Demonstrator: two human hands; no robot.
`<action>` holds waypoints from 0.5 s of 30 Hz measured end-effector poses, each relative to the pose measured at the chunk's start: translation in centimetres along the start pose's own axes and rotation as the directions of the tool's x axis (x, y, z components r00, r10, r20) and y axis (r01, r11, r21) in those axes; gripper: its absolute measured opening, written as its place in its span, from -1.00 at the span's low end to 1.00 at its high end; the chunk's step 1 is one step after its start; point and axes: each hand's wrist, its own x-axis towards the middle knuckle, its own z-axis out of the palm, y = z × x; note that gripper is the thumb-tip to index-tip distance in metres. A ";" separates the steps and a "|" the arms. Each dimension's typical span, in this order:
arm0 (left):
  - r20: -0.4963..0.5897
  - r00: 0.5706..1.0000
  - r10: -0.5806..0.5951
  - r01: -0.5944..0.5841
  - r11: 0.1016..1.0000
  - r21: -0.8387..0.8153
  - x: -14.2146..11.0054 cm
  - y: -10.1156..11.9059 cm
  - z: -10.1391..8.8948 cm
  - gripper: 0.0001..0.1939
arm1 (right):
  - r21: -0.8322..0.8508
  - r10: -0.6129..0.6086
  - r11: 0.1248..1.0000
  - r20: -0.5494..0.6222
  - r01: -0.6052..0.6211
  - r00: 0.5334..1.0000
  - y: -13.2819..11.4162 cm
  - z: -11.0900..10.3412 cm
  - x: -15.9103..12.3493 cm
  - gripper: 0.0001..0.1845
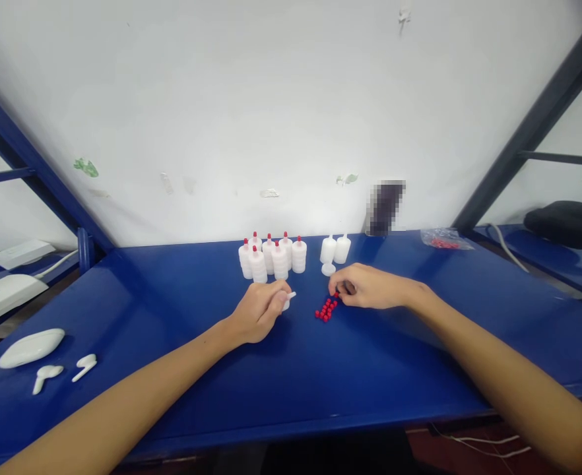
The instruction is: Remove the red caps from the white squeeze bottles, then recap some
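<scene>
My left hand (262,311) is closed round a small white squeeze bottle, most of it hidden by the fingers; its bare white nozzle (291,295) sticks out to the right. Over at the cluster of small red caps (325,309), my right hand (357,285) has its fingertips pinched on one red cap (336,295) at the upper edge of the group. Behind my left hand several white bottles (281,261) stand upright with red caps on. Two uncapped white bottles (327,251) stand to their right, and another white bottle (328,269) is just in front, tipped or partly seen.
A clear plastic bag (447,239) with red caps lies at the back right. A pixelated dark object (386,206) leans on the wall. White earbuds (48,373), their case (31,348) and a power strip (4,298) are at the left. Blue metal posts flank the blue table (291,389).
</scene>
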 end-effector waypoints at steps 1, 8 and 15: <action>0.009 1.000 0.003 -0.003 1.000 0.009 0.0 0.0 0.0 -0.64 | 0.009 0.000 1.000 -0.001 0.000 1.000 0.0 0.0 0.0 -0.75; 0.044 0.999 -0.002 0.000 0.998 0.056 0.0 0.1 -0.1 -0.65 | -0.026 0.024 0.999 -0.027 -0.025 0.999 0.3 -0.1 0.1 -0.79; 0.078 0.997 0.003 -0.013 0.991 0.131 0.0 0.2 -0.1 -0.68 | 0.018 -0.009 1.000 0.010 0.009 1.000 -0.3 0.3 0.2 -0.90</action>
